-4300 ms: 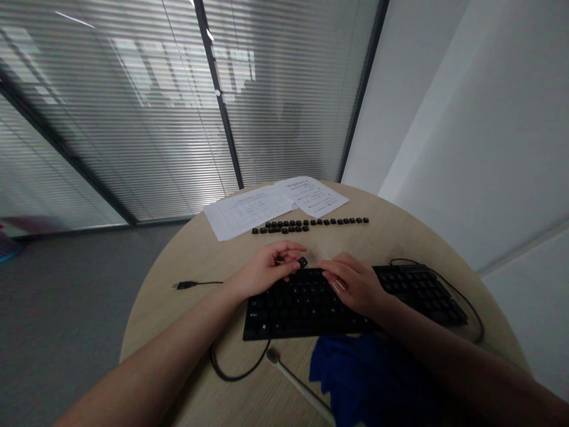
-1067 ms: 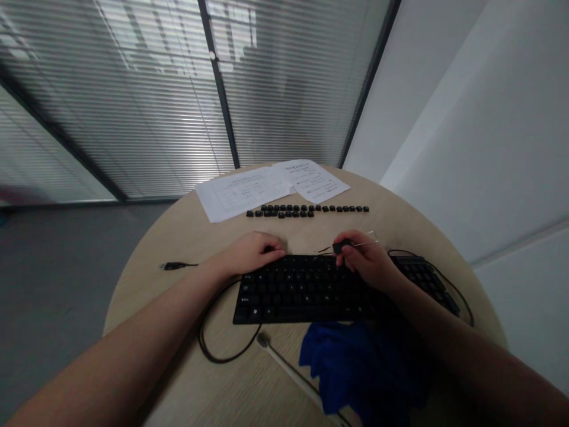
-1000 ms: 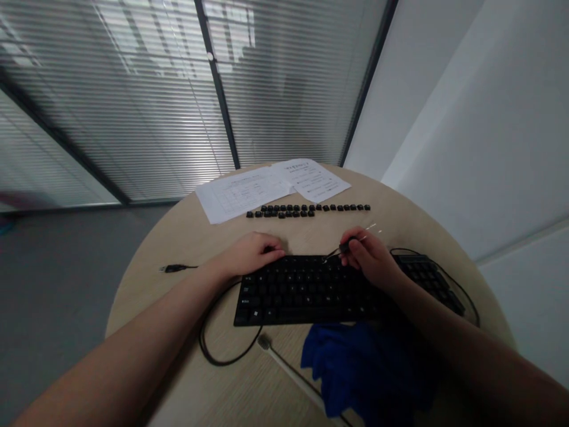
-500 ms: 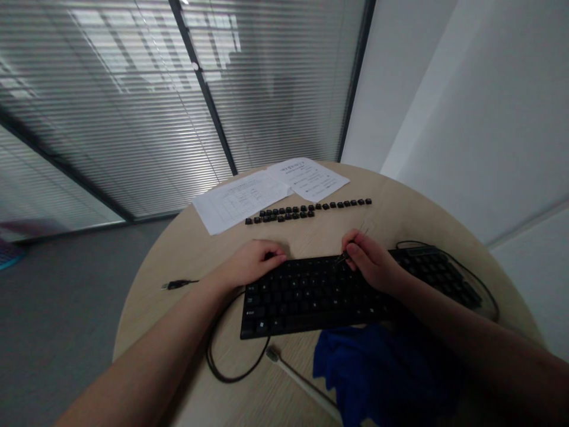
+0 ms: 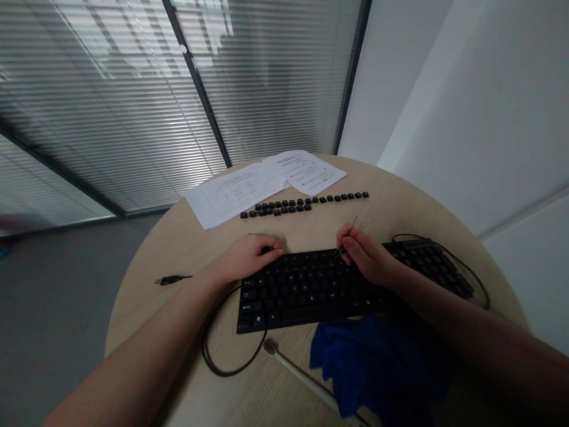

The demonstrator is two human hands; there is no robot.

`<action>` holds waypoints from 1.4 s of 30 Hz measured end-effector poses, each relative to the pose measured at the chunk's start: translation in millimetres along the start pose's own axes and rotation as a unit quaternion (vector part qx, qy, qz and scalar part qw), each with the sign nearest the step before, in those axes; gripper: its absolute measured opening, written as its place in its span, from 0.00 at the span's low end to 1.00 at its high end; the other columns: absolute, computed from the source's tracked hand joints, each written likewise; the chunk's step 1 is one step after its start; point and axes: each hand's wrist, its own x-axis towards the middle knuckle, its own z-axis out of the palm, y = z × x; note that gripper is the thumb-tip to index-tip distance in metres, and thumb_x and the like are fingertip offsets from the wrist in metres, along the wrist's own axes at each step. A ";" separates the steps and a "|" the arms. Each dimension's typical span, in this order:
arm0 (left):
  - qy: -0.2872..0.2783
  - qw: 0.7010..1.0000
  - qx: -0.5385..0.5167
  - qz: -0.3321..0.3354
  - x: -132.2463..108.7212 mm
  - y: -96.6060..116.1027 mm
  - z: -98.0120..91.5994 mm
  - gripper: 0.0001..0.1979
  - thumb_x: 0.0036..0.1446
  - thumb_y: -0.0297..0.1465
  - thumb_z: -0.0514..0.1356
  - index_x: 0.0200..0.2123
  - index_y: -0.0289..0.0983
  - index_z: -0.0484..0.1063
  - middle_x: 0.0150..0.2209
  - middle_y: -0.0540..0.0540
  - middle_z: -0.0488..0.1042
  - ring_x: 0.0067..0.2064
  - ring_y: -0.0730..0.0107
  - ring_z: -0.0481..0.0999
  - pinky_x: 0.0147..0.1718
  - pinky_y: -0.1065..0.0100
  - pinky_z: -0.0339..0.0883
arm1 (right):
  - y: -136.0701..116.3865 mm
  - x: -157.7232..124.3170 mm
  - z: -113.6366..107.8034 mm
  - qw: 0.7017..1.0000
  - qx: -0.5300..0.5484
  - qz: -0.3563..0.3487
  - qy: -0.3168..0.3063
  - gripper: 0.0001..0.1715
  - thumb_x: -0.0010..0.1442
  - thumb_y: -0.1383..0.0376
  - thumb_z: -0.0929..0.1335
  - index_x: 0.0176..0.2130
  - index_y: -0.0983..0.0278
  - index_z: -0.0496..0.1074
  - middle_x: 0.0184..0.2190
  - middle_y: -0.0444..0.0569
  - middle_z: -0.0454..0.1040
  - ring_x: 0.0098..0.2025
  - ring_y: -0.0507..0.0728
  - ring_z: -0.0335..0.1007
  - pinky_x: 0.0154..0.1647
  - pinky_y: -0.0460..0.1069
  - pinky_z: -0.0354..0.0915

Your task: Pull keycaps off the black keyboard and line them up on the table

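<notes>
A black keyboard (image 5: 293,295) lies in front of me, and my left hand (image 5: 254,255) rests at its upper left corner with curled fingers gripping the edge. My right hand (image 5: 367,256) is over the keyboard's upper middle, fingers pinched round a thin wire keycap puller (image 5: 355,223). The puller's lower end points at the top rows of keys; whether it grips a key is too dark to tell. Beyond the keyboard, several loose black keycaps (image 5: 315,200) stand in two rows.
Printed papers (image 5: 240,193) lie at the back of the round wooden table (image 5: 164,314). A toothbrush (image 5: 302,375) and a blue cloth (image 5: 355,362) are at the front. The keyboard's cable (image 5: 222,373) loops at the left, near its USB plug (image 5: 169,280).
The view has shifted a little, so everything sits slightly higher and further left. My right hand has tilted the keycap puller slightly; my left hand keeps its place on the keyboard.
</notes>
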 end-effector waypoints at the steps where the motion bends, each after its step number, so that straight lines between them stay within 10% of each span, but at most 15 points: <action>1: -0.002 1.000 0.001 -0.001 0.2 0.2 0.0 0.15 0.65 0.39 0.56 0.33 0.37 0.77 0.30 0.48 0.77 0.32 0.69 0.73 0.34 0.66 0.65 | -1.4 -0.3 -0.5 1.000 -0.012 -0.009 -0.002 0.17 0.73 0.53 0.58 0.37 0.60 0.63 0.22 0.40 0.64 0.23 0.52 0.59 0.26 0.49 0.58; 30: 0.001 1.000 0.002 0.002 0.3 2.3 -0.8 0.15 0.65 0.39 0.56 0.35 0.38 0.78 0.31 0.48 0.78 0.33 0.69 0.74 0.36 0.66 0.65 | -18.4 -1.3 -1.8 0.970 -0.166 -0.165 -0.068 0.07 0.66 0.64 0.64 0.34 0.60 0.65 0.28 0.46 0.71 0.29 0.55 0.67 0.32 0.50 0.61; 42: 0.007 1.000 0.002 0.006 0.9 -1.7 1.7 0.15 0.65 0.39 0.56 0.32 0.38 0.77 0.30 0.49 0.77 0.32 0.69 0.73 0.33 0.67 0.64 | -13.9 -5.6 0.1 0.976 -0.170 -0.135 0.020 0.04 0.65 0.64 0.63 0.36 0.59 0.66 0.25 0.45 0.71 0.26 0.55 0.66 0.30 0.50 0.61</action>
